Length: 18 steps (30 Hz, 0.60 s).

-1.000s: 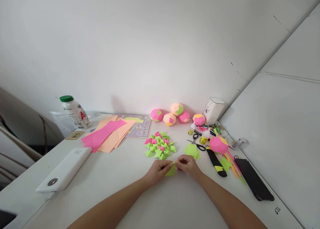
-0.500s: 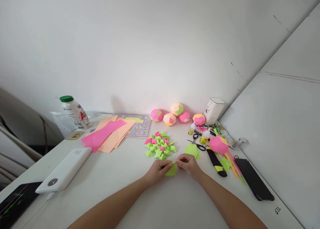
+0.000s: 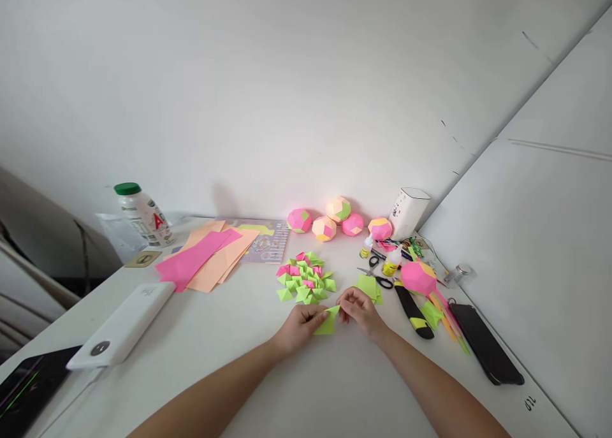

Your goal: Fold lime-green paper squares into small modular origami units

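Observation:
Both my hands meet over the white table (image 3: 229, 355), pinching a small green paper piece (image 3: 329, 323). My left hand (image 3: 299, 328) grips its left side with closed fingers. My right hand (image 3: 361, 312) pinches its upper right corner. Just beyond them lies a pile of several folded green and pink paper units (image 3: 305, 277). A small stack of green paper squares (image 3: 367, 286) sits right of that pile, close to my right hand.
Several paper balls (image 3: 325, 220) line the wall beside a white container (image 3: 408, 211). Glue bottles (image 3: 391, 261), scissors (image 3: 377, 276), a cutter (image 3: 414, 310), a pink ball on sticks (image 3: 421, 278) and a black phone (image 3: 485, 350) lie right. Pink and orange sheets (image 3: 210, 258), a bottle (image 3: 141, 213) and a white power bank (image 3: 122, 326) are left.
My right hand has shifted slightly up and back on the green piece, whose corner now sticks up between the hands. A dark screen has appeared at the lower left edge.

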### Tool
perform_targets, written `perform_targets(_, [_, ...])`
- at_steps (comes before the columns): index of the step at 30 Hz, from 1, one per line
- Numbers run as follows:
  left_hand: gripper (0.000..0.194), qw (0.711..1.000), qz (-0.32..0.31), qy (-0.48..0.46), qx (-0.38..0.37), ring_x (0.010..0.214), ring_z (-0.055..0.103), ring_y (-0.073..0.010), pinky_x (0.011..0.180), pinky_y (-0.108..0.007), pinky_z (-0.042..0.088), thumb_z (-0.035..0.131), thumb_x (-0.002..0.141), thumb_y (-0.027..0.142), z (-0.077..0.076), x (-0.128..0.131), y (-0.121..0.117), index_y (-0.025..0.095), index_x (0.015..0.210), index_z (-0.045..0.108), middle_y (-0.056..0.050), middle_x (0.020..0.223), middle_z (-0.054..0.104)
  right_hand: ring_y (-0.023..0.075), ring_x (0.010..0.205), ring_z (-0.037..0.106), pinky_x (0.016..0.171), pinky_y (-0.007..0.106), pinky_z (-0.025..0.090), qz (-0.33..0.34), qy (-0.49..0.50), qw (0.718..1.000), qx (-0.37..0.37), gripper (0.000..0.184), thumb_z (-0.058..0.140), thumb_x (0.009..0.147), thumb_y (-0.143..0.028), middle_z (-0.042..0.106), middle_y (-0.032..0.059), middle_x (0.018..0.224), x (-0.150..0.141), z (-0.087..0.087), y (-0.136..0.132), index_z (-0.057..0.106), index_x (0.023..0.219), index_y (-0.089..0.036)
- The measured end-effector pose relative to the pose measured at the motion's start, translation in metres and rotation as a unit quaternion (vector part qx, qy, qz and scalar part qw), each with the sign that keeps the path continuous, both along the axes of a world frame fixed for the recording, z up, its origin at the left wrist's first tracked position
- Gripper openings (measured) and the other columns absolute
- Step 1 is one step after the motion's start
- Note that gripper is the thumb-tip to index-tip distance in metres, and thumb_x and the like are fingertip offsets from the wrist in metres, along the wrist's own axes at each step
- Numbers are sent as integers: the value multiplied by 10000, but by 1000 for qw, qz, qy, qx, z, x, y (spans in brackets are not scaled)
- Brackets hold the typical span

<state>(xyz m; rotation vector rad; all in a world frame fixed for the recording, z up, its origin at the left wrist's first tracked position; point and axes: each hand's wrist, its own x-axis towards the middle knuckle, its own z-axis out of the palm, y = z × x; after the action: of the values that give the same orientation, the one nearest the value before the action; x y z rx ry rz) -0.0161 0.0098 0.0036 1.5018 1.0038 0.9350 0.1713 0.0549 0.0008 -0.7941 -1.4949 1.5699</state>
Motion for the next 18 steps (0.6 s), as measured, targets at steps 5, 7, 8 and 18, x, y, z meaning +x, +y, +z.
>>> perform_targets(5, [392, 1000, -8, 3, 5, 552, 352, -98, 505, -207, 277, 460, 837, 449, -2, 1, 0, 122, 779, 668, 11, 598, 468, 103, 506, 525, 506, 226, 428, 17, -57, 998, 22, 192, 665, 739, -331, 578, -19, 561, 0, -1, -2, 616, 746, -145])
perform_targets(7, [370, 1000, 1, 7, 4, 550, 358, -97, 498, -206, 276, 485, 824, 445, -4, 1, 0, 120, 788, 660, 10, 608, 476, 104, 499, 520, 509, 231, 430, 3, -58, 998, 26, 203, 652, 748, -340, 576, -18, 546, 0, -1, -1, 613, 718, -143])
perform_targets(8, [357, 1000, 12, 8, 2, 544, 357, -95, 492, -205, 273, 504, 812, 444, -5, 2, 0, 120, 789, 652, 12, 605, 473, 105, 495, 518, 507, 231, 430, -6, -56, 998, 25, 205, 645, 752, -344, 576, -20, 541, 0, -1, -1, 607, 720, -145])
perform_targets(18, [331, 998, 53, -25, -31, 477, 327, -78, 454, -203, 255, 576, 749, 465, -5, 4, 1, 143, 674, 569, 51, 531, 422, 111, 500, 573, 487, 221, 450, -6, -71, 997, 18, 221, 637, 750, -371, 575, -30, 594, -2, -1, -5, 585, 818, -167])
